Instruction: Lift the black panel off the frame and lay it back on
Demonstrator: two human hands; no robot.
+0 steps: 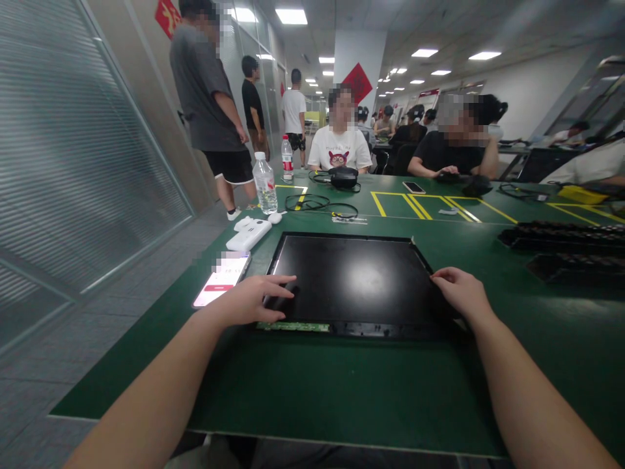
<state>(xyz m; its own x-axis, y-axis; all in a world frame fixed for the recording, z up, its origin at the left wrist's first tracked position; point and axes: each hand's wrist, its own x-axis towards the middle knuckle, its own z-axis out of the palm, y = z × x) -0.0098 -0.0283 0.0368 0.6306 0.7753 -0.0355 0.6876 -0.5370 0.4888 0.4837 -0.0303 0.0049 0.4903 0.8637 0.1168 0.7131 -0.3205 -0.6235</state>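
Observation:
A black display panel (351, 270) lies flat on the green table, with a ceiling light mirrored in its dark surface. Along its near edge a strip of green circuit board (293, 327) shows at the left. My left hand (258, 298) is open, its fingers spread over the panel's left edge. At the right edge, the thumb and fingers of my right hand (459, 290) pinch the panel's black frame. A small pale tab (413, 240) sticks out at the far right corner.
Left of the panel lie a lit phone (222, 280) and a white power bank (249, 234). Behind them stand a water bottle (265, 184) and a looped black cable (319, 204). Black slotted parts (561, 234) lie at the right. People sit across the table (366, 384).

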